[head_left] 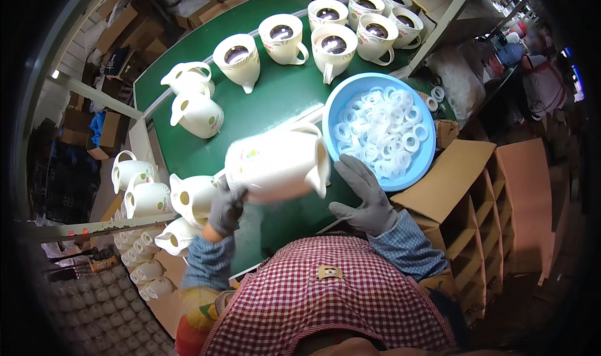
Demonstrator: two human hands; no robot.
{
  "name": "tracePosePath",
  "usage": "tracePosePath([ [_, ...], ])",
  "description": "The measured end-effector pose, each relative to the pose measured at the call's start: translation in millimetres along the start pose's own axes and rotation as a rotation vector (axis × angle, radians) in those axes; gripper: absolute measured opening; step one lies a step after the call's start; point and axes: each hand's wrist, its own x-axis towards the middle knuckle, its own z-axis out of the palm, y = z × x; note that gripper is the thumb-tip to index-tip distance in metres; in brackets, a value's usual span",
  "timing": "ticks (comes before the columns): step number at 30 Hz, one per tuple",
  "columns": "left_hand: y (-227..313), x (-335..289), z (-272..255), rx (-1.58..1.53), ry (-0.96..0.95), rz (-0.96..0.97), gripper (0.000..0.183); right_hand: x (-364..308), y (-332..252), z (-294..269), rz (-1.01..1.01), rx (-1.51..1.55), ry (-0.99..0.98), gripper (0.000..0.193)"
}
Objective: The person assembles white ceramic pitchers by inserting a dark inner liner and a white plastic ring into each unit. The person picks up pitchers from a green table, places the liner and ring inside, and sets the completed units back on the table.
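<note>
My left hand (226, 209), in a grey glove, is closed on the left end of a white jug body (272, 168). The jug lies on its side in the air above the green table (278, 227), its wide spouted mouth toward the right. My right hand (366, 199), gloved in grey too, is open with the thumb apart from the fingers. It is just right of the jug's mouth, by the near edge of a light blue basin (410, 182). The basin holds many translucent white rings (380, 130).
Several white jugs with dark round inner bottoms (236, 55) line the table's far side. More jugs (197, 115) lie tipped over at the left. A divided cardboard box (466, 231) stands open at the right. Metal posts (447, 24) and a rail (100, 227) border the table.
</note>
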Motion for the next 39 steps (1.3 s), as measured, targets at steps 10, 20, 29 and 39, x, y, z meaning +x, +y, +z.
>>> tracePosePath([
  [10, 57, 263, 62, 1.724, 0.049, 0.431, 0.039, -42, -1, -13, 0.063, 0.007, -0.192, 0.053],
  [20, 64, 325, 53, 1.458, -0.128, 0.281, 0.059, -85, -32, -117, 0.068, -0.283, 0.092, 0.049],
  [29, 33, 229, 67, 1.096, -0.245, 0.753, 0.034, -335, -90, -305, 1.259, -0.306, 1.183, 0.027],
  [39, -9, 118, 128, 0.95, -0.407, 0.664, 0.03, -504, -54, -260, 1.839, -0.527, 0.42, 0.047],
])
